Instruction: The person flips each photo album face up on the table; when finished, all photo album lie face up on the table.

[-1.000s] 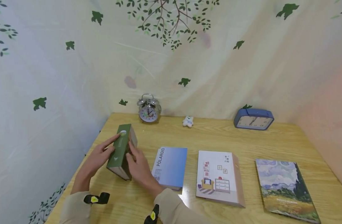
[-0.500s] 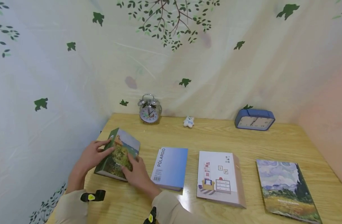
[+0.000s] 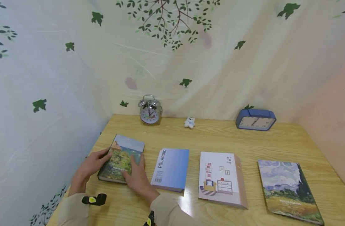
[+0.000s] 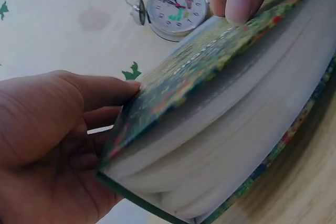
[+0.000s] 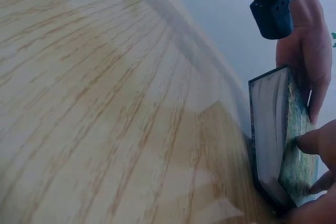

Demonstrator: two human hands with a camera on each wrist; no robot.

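Garden-painted album [image 3: 120, 163], thick and closed, is to the left of the blue POLAROID book [image 3: 172, 171], with a narrow strip of wooden table [image 3: 217, 138] between them. Both of a person's hands hold it.

Left hand [image 3: 92, 164], farthest left of the POLAROID book, grips the album's left side; close up, its thumb is on the cover and its fingers curl around the edge. Layered pages [image 4: 220, 150] show between the covers. Right hand [image 3: 137, 179], just left of the POLAROID book, holds the opposite side, with thumb and one finger on the cover and other fingers along the edge. Whether the album lies fully flat, I cannot tell.

Behind the POLAROID book and to its left stands a silver twin-bell alarm clock [image 3: 150, 114]. Behind it, slightly right, is a small white bear figure [image 3: 189, 122]. Just right of it lies a white book [image 3: 217, 172] with a drawn armchair and drawers. Behind it and well to the right stands a blue clock [image 3: 255, 120]. Farthest right of it lies a landscape-painted album [image 3: 288, 185] with purple clouds above golden fields.
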